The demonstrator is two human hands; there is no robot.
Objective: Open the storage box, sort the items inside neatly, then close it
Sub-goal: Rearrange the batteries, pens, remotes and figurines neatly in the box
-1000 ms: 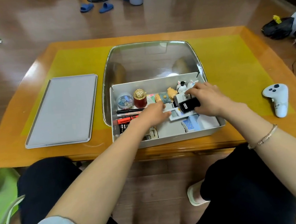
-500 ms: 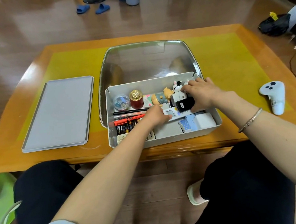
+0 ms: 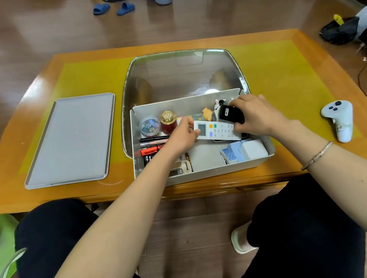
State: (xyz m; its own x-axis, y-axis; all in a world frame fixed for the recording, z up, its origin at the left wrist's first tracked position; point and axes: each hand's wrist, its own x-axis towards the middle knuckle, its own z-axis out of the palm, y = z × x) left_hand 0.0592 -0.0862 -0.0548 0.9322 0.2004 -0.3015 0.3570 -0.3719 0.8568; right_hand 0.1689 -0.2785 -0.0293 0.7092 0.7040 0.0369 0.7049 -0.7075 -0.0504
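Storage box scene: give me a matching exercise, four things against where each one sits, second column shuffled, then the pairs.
Things:
1. white remote
2. grey lid
3. white game controller
4. red jar with gold cap

Places:
A. on the table right of the storage box
B. inside the box, by its far wall
C. held over the box between the left hand and right hand
D. flat on the table left of the box

Pairs: 1-C, 2-D, 3-A, 4-B

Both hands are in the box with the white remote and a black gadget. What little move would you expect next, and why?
Probably laying the white remote flat on the bare floor of the storage box. The left hand holds its screen end, the right hand grips the black gadget above it, and pens already line the left side.
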